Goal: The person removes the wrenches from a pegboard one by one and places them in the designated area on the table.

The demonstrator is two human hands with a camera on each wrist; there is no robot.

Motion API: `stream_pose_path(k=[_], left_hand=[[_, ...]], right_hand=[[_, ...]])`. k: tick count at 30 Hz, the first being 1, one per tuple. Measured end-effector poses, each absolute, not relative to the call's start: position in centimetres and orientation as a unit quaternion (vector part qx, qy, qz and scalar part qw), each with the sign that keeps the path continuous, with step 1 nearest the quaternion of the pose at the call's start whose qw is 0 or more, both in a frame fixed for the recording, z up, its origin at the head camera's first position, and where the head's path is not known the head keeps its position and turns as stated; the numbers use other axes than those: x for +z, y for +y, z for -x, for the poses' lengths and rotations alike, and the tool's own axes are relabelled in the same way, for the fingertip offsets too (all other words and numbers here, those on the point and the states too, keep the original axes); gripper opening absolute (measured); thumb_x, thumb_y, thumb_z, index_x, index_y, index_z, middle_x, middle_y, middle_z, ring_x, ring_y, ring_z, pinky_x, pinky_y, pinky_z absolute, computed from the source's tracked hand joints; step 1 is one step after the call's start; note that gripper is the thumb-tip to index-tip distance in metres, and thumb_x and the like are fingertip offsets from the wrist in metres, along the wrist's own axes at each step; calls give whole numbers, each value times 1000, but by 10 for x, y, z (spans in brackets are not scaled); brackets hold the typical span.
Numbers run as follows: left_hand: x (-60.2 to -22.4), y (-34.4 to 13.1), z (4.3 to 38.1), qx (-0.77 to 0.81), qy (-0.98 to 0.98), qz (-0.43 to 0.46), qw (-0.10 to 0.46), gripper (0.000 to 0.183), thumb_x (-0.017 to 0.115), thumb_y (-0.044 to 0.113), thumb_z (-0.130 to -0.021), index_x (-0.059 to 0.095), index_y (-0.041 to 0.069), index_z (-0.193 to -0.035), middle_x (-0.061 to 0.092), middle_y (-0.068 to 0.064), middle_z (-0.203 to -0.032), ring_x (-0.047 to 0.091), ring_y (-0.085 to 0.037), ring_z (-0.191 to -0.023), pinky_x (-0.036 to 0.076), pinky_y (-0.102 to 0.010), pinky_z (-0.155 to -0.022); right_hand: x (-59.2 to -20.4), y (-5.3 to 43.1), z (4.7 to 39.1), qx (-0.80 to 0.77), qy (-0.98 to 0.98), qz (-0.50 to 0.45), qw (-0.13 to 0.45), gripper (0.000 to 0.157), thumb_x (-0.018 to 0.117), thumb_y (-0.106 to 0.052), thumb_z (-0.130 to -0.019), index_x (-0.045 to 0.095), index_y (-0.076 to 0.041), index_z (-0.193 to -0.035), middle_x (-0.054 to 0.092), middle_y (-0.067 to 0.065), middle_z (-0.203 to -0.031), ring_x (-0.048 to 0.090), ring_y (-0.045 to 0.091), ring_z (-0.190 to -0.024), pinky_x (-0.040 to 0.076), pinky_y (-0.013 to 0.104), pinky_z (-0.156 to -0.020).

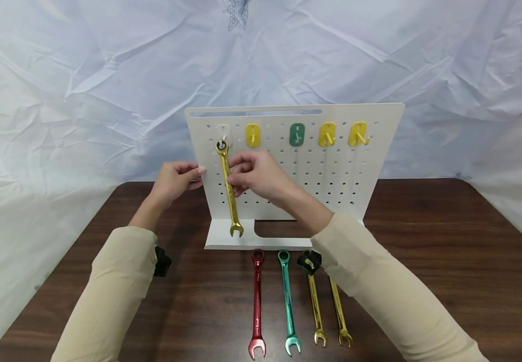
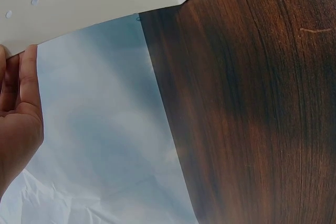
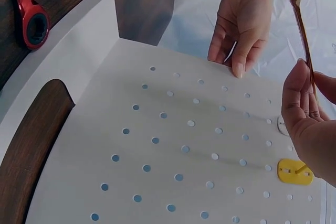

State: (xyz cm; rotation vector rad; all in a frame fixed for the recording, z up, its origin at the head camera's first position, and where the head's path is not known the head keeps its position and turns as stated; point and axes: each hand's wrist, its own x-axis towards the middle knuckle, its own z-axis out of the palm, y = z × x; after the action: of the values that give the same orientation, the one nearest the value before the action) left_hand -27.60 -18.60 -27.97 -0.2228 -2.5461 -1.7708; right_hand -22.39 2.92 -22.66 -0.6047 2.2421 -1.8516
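My right hand (image 1: 261,176) pinches a gold wrench (image 1: 230,193) partway along its shaft. The wrench's ring end overlaps the white hook (image 1: 223,133) at the pegboard's upper left, and its forked end hangs down. In the right wrist view the wrench (image 3: 299,14) runs between thumb and fingers of the right hand (image 3: 310,108). At the left edge of the white pegboard (image 1: 288,171), my left hand (image 1: 175,181) pinches the board between thumb and fingers. The left wrist view catches the fingers (image 2: 29,77) behind that edge.
To the right along the board are a yellow hook (image 1: 252,136), a green hook (image 1: 297,134) and two more yellow hooks. A red wrench (image 1: 257,301), a green wrench (image 1: 289,301) and two gold wrenches (image 1: 316,311) lie before the base on the dark wooden table (image 1: 446,281).
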Motion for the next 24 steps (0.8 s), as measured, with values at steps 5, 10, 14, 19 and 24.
stream_pose_path(k=[5, 10, 14, 19, 24], left_hand=[[-279, -186, 276, -572, -817, 75, 15, 35, 60, 17, -90, 59, -10, -112, 58, -18, -105, 60, -9, -83, 55, -29, -80], [-280, -186, 276, -570, -818, 75, 14, 35, 59, 17, -90, 59, -11, -112, 58, -18, -105, 60, -10, -83, 55, -28, -80], [-280, -186, 276, -571, -817, 71, 18, 35, 60, 17, -89, 59, -10, -111, 59, -17, -103, 61, -10, -83, 55, -27, -79], [-280, -186, 277, -568, -820, 62, 26, 34, 61, 18, -89, 61, -8, -111, 60, -17, -105, 61, -11, -83, 56, -27, -78], [-279, -186, 276, -561, -825, 68, 22, 35, 60, 18, -90, 60, -9, -112, 58, -20, -110, 60, -11, -85, 55, -26, -79]], right_hand=[[-224, 28, 224, -624, 748, 212, 82, 19, 60, 8, -85, 57, 8, -104, 63, 17, -81, 59, 18, -61, 59, 38, -65], [-222, 27, 223, -628, 743, 217, 84, 20, 59, 8, -85, 56, 7, -105, 63, 17, -82, 59, 18, -61, 58, 40, -66], [-222, 28, 222, -625, 745, 215, 86, 19, 59, 8, -85, 56, 7, -104, 63, 17, -82, 59, 19, -62, 58, 38, -65], [-222, 31, 222, -621, 748, 215, 88, 20, 60, 9, -84, 56, 6, -103, 63, 16, -83, 60, 19, -63, 59, 35, -64], [-223, 34, 222, -628, 741, 219, 91, 19, 60, 11, -83, 55, 8, -101, 63, 18, -80, 59, 19, -61, 59, 35, -62]])
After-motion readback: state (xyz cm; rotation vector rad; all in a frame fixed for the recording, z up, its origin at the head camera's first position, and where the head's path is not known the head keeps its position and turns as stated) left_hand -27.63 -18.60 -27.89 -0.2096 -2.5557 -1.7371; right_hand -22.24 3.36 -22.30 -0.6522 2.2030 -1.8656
